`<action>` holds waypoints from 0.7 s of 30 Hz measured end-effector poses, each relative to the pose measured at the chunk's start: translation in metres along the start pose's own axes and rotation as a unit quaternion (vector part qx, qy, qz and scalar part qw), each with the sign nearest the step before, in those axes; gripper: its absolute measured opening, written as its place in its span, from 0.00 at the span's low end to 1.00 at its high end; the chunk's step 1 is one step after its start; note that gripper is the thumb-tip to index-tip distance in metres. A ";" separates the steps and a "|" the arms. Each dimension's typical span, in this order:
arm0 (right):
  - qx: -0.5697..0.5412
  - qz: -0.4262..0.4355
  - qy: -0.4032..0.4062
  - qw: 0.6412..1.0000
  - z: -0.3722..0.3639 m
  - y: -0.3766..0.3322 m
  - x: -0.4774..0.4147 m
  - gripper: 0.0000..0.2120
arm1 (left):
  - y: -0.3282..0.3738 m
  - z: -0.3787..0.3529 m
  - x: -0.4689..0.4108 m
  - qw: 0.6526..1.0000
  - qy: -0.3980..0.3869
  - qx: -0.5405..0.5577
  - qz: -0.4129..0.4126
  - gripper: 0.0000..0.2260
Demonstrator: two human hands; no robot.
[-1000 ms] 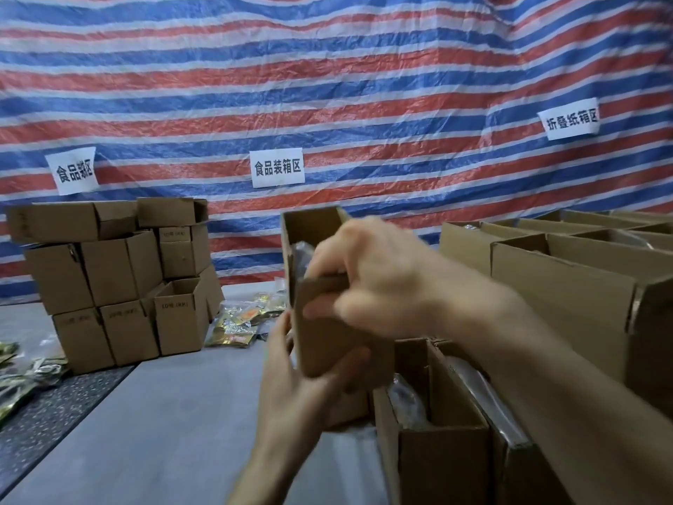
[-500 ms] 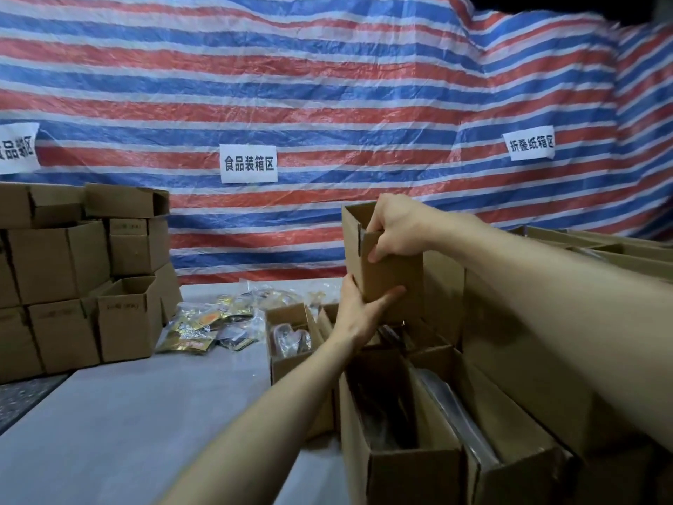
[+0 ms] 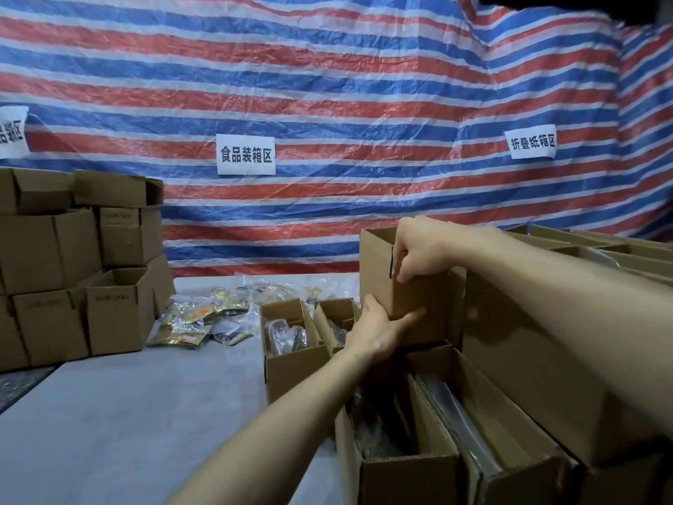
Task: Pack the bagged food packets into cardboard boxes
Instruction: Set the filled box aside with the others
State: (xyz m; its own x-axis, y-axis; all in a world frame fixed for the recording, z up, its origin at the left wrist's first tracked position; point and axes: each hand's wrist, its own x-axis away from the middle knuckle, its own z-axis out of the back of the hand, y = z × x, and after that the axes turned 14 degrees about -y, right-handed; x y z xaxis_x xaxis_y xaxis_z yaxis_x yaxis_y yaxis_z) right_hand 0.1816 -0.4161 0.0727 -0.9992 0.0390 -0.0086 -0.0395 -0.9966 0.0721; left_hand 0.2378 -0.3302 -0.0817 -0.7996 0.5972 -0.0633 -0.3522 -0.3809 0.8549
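The cardboard box (image 3: pixel 433 286) is held right of the frame's centre, upright rather than tilted, just above the row of open boxes (image 3: pixel 408 472) that runs into the lower right corner. It is grasped by both hands. The right hand (image 3: pixel 418 249) is curled over its top edge from above, with fingertips on the near face. The left hand (image 3: pixel 378 328) is cupped at the lower left corner with the thumb laid across the front. Neither hand is nearer, as both touch it. Its height and width look about equal, so no long axis can be told. The contents are hidden. The next move is judged to be straight down, which calls for a gap among the boxes beneath, where little room is seen.

Left of the hands, a small open box (image 3: pixel 295 369) with packets inside is set on the grey worktop (image 3: pixel 127 413). Loose food packets (image 3: pixel 196 322) are heaped further left, beside a stack of boxes (image 3: pixel 54 256) at the left edge. A red, white and blue striped tarp (image 3: pixel 327 85) with a paper sign (image 3: pixel 246 154) is hung behind.
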 end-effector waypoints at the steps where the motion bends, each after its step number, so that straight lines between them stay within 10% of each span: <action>1: 0.002 0.003 -0.005 1.000 0.002 0.000 0.000 0.14 | 0.002 0.004 0.001 1.000 -0.005 -0.005 0.006 0.42; 8: -0.004 -0.054 -0.018 0.998 0.007 -0.004 -0.001 0.20 | 0.011 0.016 0.014 0.999 -0.042 0.003 -0.009 0.37; 14: 0.043 -0.172 0.192 0.965 0.014 -0.034 0.003 0.19 | -0.007 0.044 0.047 0.997 -0.012 -0.006 -0.076 0.29; 21: -0.039 -0.055 0.181 0.981 0.031 -0.108 -0.011 0.08 | -0.034 0.103 0.101 0.974 0.161 -0.009 -0.161 0.06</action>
State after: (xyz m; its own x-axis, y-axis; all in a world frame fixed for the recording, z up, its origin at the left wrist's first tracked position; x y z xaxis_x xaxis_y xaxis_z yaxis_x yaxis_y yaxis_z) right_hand 0.1964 -0.3064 0.0955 -0.9207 0.1323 -0.3673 -0.1318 -0.9909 -0.0264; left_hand 0.2195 -0.1845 -0.0641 -0.7560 0.4363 -0.4880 -0.6164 -0.2238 0.7550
